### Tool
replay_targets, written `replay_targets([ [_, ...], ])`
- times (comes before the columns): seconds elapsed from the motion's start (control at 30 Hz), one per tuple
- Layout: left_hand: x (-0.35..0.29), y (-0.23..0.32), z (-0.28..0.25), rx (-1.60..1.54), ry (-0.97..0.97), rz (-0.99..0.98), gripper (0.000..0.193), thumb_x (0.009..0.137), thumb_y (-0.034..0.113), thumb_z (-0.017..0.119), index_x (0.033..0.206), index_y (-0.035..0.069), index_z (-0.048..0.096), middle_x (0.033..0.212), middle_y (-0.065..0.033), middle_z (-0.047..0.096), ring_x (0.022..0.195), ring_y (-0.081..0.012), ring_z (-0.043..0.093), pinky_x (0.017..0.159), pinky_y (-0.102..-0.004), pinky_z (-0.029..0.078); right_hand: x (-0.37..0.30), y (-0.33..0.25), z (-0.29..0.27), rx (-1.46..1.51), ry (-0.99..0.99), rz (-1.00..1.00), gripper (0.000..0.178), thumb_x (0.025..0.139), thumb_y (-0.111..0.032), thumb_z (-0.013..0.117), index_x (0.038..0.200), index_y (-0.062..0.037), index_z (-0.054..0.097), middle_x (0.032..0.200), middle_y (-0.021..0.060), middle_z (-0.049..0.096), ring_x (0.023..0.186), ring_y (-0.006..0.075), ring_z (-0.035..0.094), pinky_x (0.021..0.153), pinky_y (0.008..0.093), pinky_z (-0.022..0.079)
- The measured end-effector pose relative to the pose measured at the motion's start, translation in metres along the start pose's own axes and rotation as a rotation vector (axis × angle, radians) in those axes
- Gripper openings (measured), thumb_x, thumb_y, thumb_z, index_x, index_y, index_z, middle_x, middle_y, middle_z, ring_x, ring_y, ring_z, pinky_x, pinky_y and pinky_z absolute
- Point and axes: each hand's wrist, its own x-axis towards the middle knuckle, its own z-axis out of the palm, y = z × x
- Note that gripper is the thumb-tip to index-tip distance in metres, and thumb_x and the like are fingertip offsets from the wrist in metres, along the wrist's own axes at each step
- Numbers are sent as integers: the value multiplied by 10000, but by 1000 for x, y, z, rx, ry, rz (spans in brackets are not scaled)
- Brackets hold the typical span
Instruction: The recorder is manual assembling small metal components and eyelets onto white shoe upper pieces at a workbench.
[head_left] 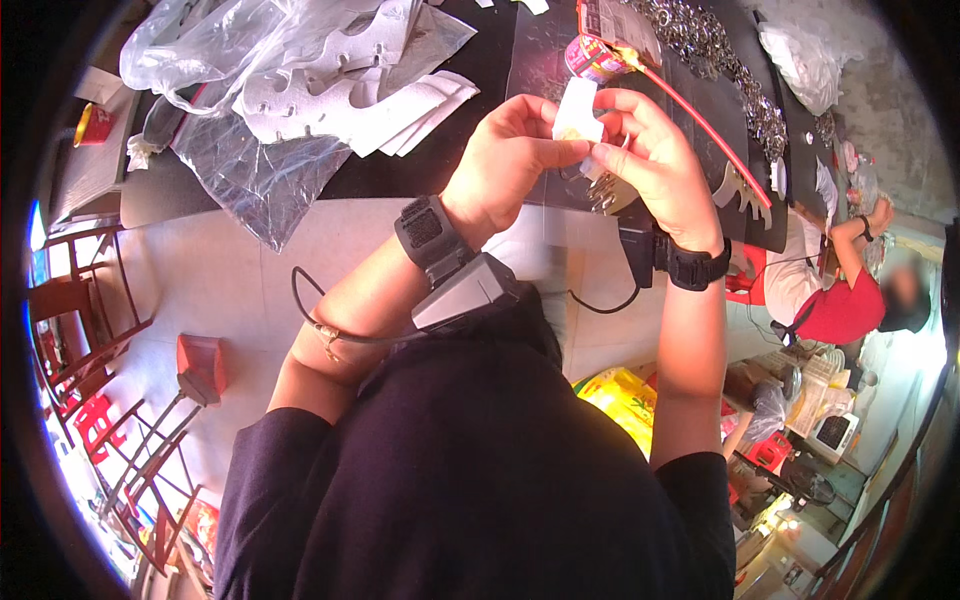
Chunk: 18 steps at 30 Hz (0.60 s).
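Closest to us, our dark shirt fills the lower frame, and both bare forearms rise from it toward the black worktable (420, 170). Our left hand (505, 155) and right hand (655, 160) meet above the table's near edge, each wearing a black wrist strap. Between them we hold a small pale folded paper tag (578, 112): the left thumb and fingertips pinch its lower left side, while the right fingertips press together on its right edge. Just below our right hand, a small cluster of silvery metal pieces (605, 190) hangs; we cannot tell which fingers carry it. Beyond the hands lie a thin red stick (715, 135) and a pile of white cut-out sheets (350, 80). Crumpled clear plastic bags (215, 50) rest farther left.
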Motion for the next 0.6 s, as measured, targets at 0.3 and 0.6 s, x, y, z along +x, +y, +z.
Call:
replay_targets([
  [0.3, 2, -4, -5, -94, -74, -66, 255, 749, -36, 653, 954, 12, 509, 848, -65, 616, 755, -132, 589, 669, -236, 456, -1, -1, -1, 87, 25, 35, 347, 832, 32, 521, 1167, -14, 443, 860, 36, 556, 766, 77, 545, 677, 207, 455],
  [0.6, 0, -7, -1, -192, 74, -137, 258, 747, -40, 632, 968, -2, 504, 828, -56, 596, 721, -117, 563, 665, -235, 447, -1, 1, 3, 39, 25, 37, 369, 842, 22, 518, 1197, -23, 427, 863, 21, 539, 744, 58, 525, 658, 187, 439],
])
